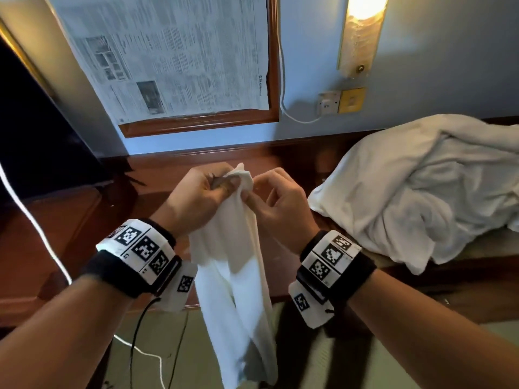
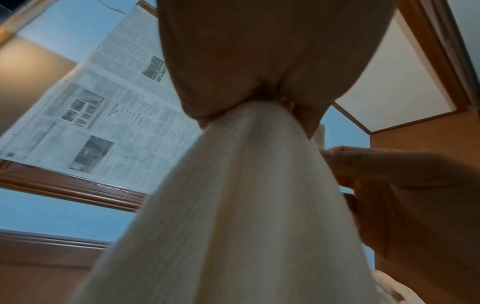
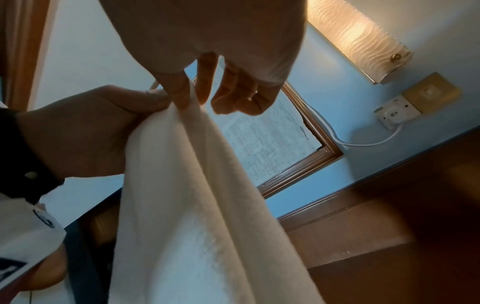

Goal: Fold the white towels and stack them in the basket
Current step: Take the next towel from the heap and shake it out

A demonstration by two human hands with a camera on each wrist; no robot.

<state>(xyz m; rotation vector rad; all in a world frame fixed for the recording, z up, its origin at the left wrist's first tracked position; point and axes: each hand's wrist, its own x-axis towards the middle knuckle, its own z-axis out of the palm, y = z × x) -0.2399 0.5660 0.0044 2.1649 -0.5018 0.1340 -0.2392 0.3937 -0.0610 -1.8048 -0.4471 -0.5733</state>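
Note:
A white towel hangs lengthwise in front of me, above the desk's front edge. My left hand grips its bunched top corner in curled fingers. My right hand pinches the towel's edge just below that, between thumb and forefinger, its other fingers loosely curled. In the left wrist view the towel falls from the left hand, with the right hand beside it. The right wrist view shows the right hand pinching the towel against the left hand. A heap of white towels lies at the right. No basket is visible.
A dark wooden desk stands below my hands, against a blue wall. A dark screen is at the left with a white cable across it. A newspaper covers a wood frame. A lit wall lamp and socket are behind.

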